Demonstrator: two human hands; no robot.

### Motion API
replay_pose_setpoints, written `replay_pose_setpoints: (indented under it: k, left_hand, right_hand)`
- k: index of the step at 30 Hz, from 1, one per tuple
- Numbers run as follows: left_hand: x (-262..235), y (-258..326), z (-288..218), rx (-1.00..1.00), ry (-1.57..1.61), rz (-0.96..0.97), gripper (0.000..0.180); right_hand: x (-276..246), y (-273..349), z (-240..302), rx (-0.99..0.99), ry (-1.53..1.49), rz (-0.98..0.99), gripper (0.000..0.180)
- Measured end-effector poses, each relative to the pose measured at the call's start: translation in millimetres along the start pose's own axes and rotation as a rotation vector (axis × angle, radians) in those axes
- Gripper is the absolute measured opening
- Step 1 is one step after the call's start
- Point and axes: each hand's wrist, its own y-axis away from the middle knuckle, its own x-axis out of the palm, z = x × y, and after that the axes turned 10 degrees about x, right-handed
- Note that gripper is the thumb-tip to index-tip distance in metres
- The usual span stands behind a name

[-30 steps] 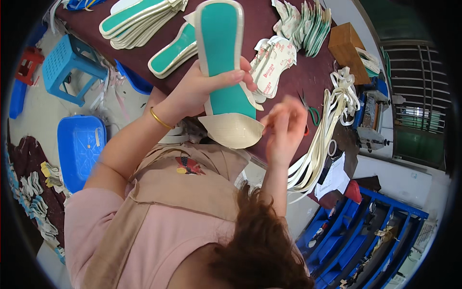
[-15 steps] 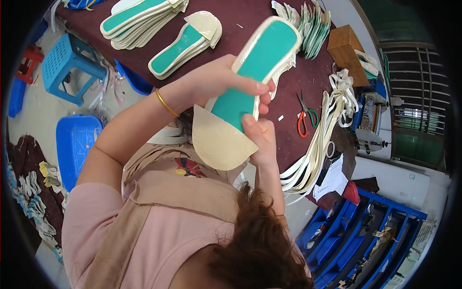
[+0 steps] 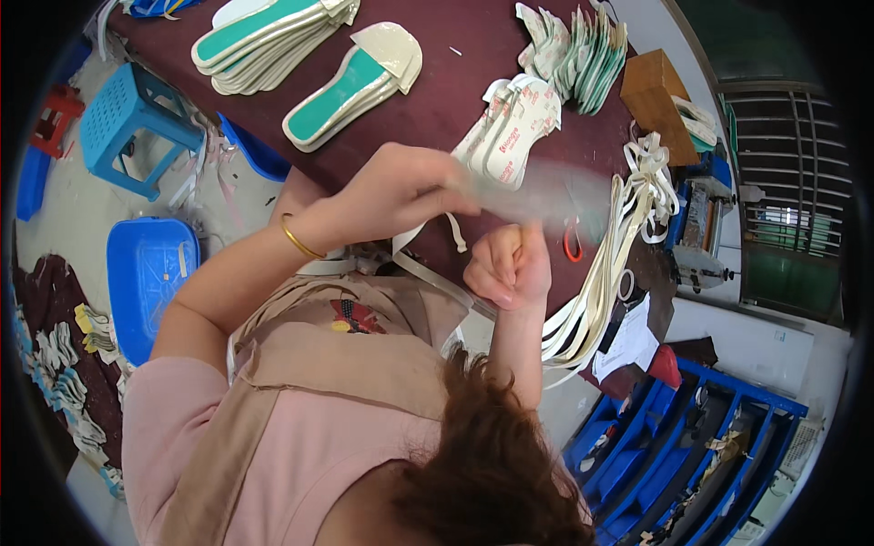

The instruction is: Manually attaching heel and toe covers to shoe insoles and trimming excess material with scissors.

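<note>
A green and cream insole (image 3: 578,193) is smeared by motion above the table in front of me. My right hand (image 3: 510,266) is closed, thumb uppermost, at the lower edge of that blurred insole. Beside the insole's left end is my left hand (image 3: 410,193), wearing a yellow bangle; its fingertips blur into the insole, so its hold is unclear. Beyond the hands lie a few white insoles with red print (image 3: 519,136). Farther left rests a small pile of green insoles with cream toe caps (image 3: 344,91). A narrow pale strip (image 3: 428,273) hangs below my left hand.
On the dark red table are a large insole stack (image 3: 264,50), a row of printed insoles (image 3: 587,64), partly blurred scissors (image 3: 572,241) and long cream strips (image 3: 605,264). A wooden box (image 3: 651,96) stands right. A blue stool (image 3: 137,127) and blue basin (image 3: 146,273) are left.
The insole has swung away from my body to the right, becoming a blur. My right hand has moved slightly right, uncovering the white insoles behind. My left hand has moved slightly down.
</note>
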Motion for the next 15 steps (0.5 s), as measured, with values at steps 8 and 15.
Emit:
replay_pose_setpoints:
  k: [8,15]
  left_hand:
    - [37,3,-1,-0.369,0.811,-0.257,0.039]
    - [69,-2,-2,-0.349,0.918,-0.518,0.047]
  right_hand:
    - [29,-63,-19,-0.634,0.646,-1.315,0.062]
    - [29,-76,-13,-0.743,0.881,-1.438,0.051]
